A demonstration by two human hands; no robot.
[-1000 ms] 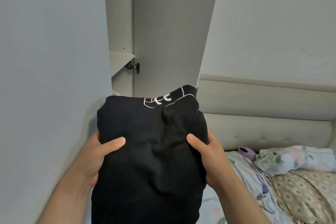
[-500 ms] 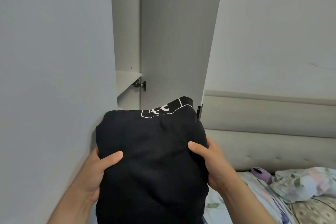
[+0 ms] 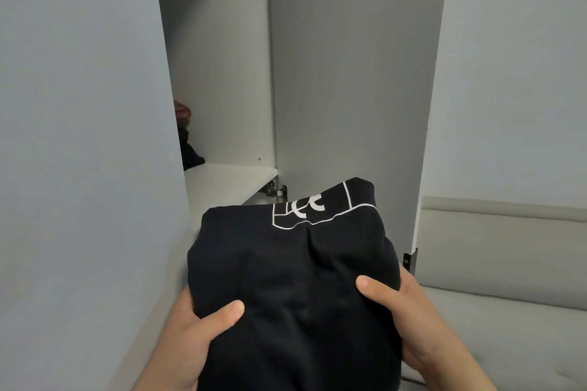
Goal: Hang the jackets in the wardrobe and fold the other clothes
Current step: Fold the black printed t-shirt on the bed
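Observation:
A folded black garment point(image 3: 295, 276) with a white printed outline near its far edge fills the lower middle of the view. My left hand point(image 3: 193, 340) grips its left side with the thumb on top. My right hand point(image 3: 403, 308) grips its right side the same way. The garment is held in front of the open wardrobe point(image 3: 219, 73), just below and before a white shelf point(image 3: 228, 184). My fingers are hidden under the cloth.
The open wardrobe door point(image 3: 349, 73) stands to the right of the shelf, with hinges at its top and bottom. Dark clothes point(image 3: 190, 152) lie at the shelf's left back. A grey wardrobe panel point(image 3: 79, 136) fills the left. A padded headboard point(image 3: 502, 247) is at the right.
The view has tilted upward and the garment has risen toward the shelf. The bed and bedding have dropped out of view; the upper hinge and clothes on the shelf have appeared.

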